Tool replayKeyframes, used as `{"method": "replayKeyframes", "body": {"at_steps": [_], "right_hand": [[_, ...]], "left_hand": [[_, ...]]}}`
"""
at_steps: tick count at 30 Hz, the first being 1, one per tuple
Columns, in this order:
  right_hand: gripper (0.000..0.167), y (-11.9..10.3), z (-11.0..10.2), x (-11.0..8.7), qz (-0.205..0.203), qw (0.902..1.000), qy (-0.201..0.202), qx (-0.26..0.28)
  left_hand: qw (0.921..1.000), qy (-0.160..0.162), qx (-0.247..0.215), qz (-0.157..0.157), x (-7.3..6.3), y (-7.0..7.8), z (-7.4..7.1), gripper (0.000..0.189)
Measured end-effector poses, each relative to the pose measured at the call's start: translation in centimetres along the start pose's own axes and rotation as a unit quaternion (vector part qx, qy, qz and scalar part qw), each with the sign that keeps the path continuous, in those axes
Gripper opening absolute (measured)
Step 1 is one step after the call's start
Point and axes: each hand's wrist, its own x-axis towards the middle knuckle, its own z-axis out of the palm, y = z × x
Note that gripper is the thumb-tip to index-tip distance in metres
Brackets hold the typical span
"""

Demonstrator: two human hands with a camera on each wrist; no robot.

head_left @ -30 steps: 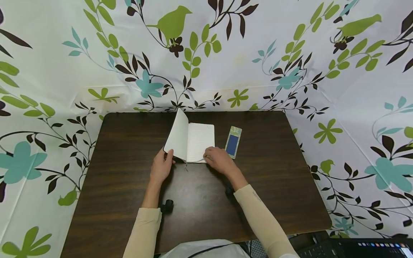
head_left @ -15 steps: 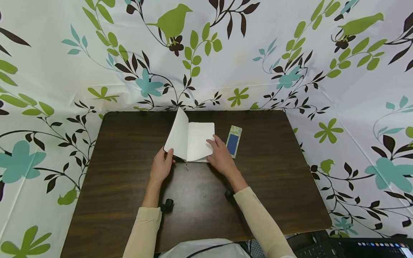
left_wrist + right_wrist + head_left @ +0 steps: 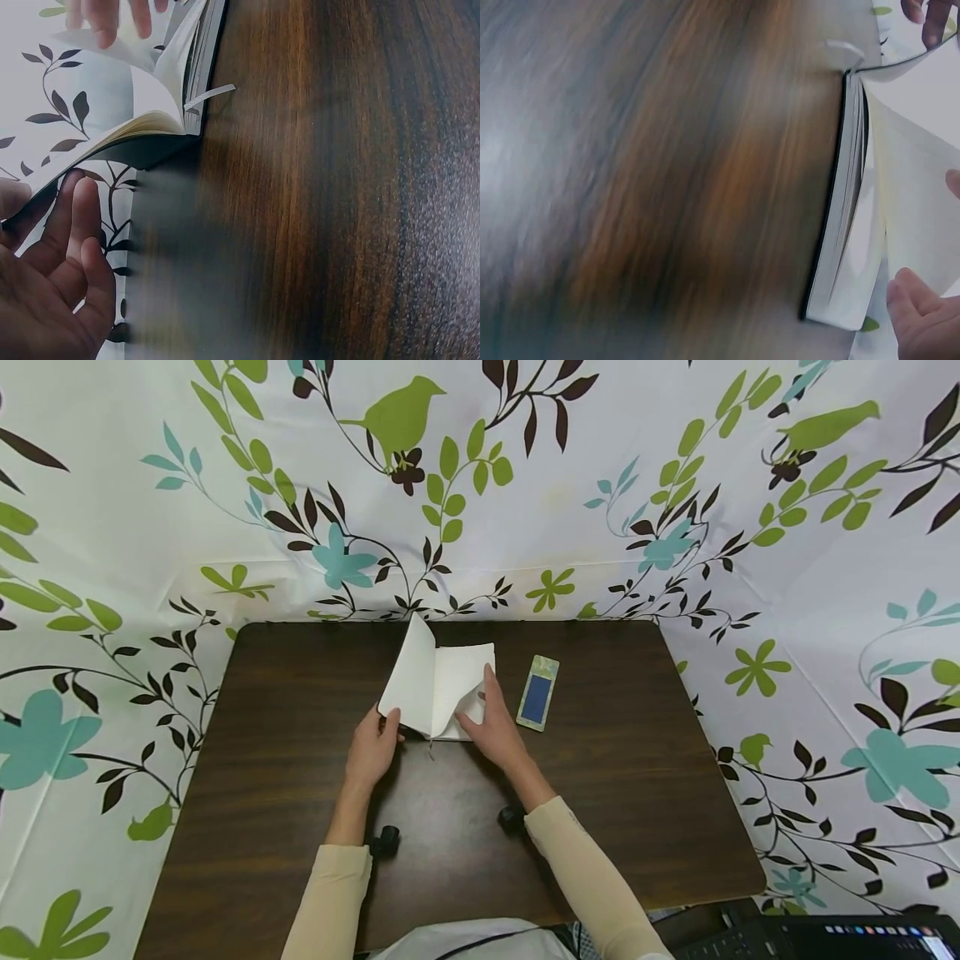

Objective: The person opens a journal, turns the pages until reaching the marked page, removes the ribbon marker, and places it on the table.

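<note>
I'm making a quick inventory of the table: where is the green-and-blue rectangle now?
In the head view, the green-and-blue rectangle lies on the brown table, right of the open notebook and close beside the right hand.

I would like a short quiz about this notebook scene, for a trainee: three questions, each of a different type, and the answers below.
1. Multiple choice: where does the green item with the blue panel lie, relative to the notebook?
A: on top of it
B: to its left
C: to its right

2. True or false: the left hand holds the raised left side of the notebook.

3. Fill the gap: the right hand is at a raised, curving ____ of the notebook.

Key:
1. C
2. True
3. page
</note>
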Motion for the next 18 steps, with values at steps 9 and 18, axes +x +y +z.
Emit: {"method": "replayKeyframes", "body": {"at_steps": [9, 18], "right_hand": [[0.110, -1.7, 2.0, -0.3, -0.055, 0.9944, -0.013, 0.089], [0.108, -3.1, 3.6, -0.7, -0.067, 0.9943, -0.077, 0.031]], "left_hand": [[0.9999, -0.005, -0.008, 0.009, 0.0, 0.0, -0.2, 0.046], [0.9998, -0.004, -0.014, 0.013, 0.3, -0.2, 0.0, 0.048]]}}
